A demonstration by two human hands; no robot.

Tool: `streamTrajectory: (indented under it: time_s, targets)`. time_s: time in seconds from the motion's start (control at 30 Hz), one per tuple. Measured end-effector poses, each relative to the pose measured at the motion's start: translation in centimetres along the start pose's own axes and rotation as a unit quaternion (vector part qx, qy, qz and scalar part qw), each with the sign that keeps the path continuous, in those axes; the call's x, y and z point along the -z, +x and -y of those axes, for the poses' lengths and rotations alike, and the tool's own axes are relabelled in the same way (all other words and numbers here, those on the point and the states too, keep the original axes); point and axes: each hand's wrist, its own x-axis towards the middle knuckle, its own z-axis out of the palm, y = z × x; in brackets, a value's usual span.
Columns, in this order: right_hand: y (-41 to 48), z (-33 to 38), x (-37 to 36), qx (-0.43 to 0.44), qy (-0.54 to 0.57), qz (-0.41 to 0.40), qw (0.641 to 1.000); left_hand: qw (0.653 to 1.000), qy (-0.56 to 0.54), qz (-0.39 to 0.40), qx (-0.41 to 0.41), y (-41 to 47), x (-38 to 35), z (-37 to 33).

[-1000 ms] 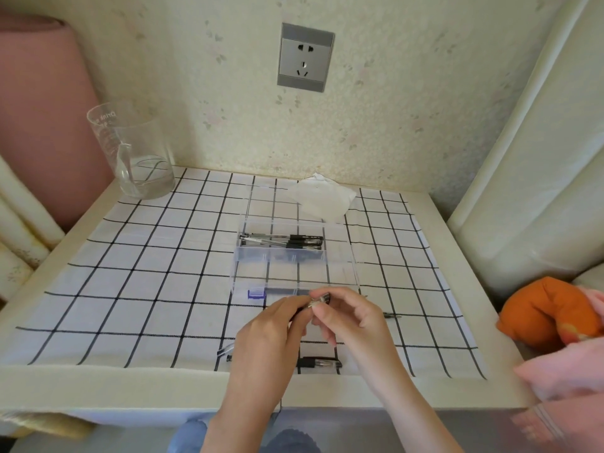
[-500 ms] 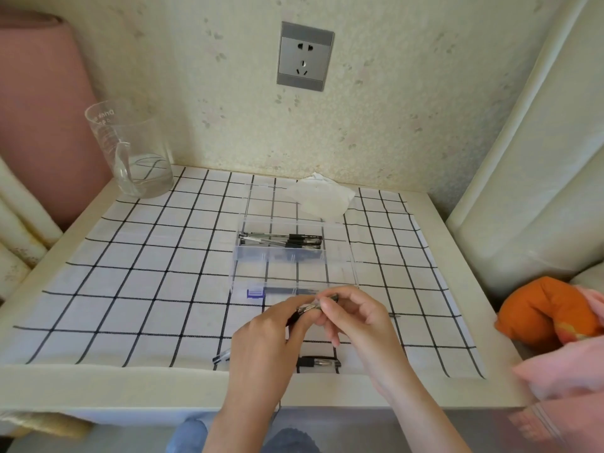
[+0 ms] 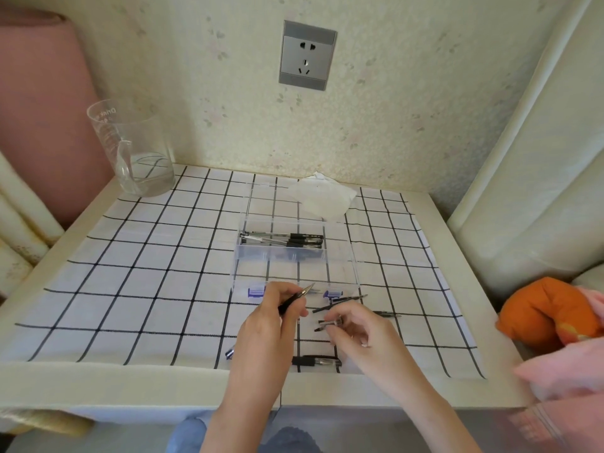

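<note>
The fingers of my left hand (image 3: 264, 325) clamp the pen (image 3: 295, 299) tip-up in front of the clear box (image 3: 294, 256), while those of my right hand (image 3: 359, 331) pinch a small part (image 3: 333, 322), I judge to fit on it

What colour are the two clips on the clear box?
The clips are purple, seen best in the head view.

head view, forward and down, near the table (image 3: 196, 384), edges perhaps warped
</note>
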Motion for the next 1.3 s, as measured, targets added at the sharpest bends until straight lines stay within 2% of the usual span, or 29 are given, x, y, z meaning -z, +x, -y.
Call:
streamTrajectory:
  time_s: [0.07, 0.13, 0.23, 0.4, 0.47, 0.53, 0.63, 0.7, 0.9, 1.0, 1.3]
  targets:
    - [-0.1, 0.2, 0.0, -0.008, 0.020, 0.026, 0.999, 1.000, -0.003, -0.008, 0.000, 0.0, 0.1, 0.0]
    - [-0.1, -0.2, -0.2, -0.007, -0.020, 0.036, 0.999, 1.000, -0.002, -0.011, -0.002, 0.1, 0.1, 0.0]
    - [0.0, -1.1, -0.2, -0.005, -0.119, 0.007, 0.993, 1.000, 0.007, -0.010, -0.009, 0.1, 0.1, 0.1]
    - [0.0, -0.9, 0.2, -0.035, -0.122, -0.004, 0.992, 0.999, 0.023, -0.013, -0.038, 0.2, 0.0, 0.3]
    - [0.0, -0.4, 0.3, -0.048, -0.072, -0.011, 0.996, 0.999, 0.022, -0.012, -0.042, 0.2, 0.0, 0.3]
    - [0.0, 0.5, 0.5, -0.046, 0.034, -0.025, 0.998, 0.999, 0.011, -0.006, -0.038, 0.2, -0.1, 0.3]
    - [0.2, 2.2, 0.0, -0.071, 0.217, -0.055, 0.972, 0.999, -0.006, 0.000, -0.035, 0.2, -0.3, 0.2]
    - [0.5, 2.8, -0.6, -0.096, 0.276, -0.067, 0.954, 0.999, -0.032, 0.006, -0.027, 0.1, -0.3, 0.0]
    - [1.0, 3.0, -1.8, -0.100, 0.356, -0.095, 0.924, 0.996, -0.084, 0.022, -0.015, 0.1, 0.0, -0.4]
    - [0.9, 2.9, -1.7, -0.103, 0.389, -0.076, 0.912, 0.995, -0.098, 0.021, -0.008, 0.1, 0.0, -0.5]
    - [1.1, 3.0, -1.5, -0.115, 0.392, -0.047, 0.911, 0.997, -0.076, 0.008, -0.031, -0.1, 0.1, -0.8]
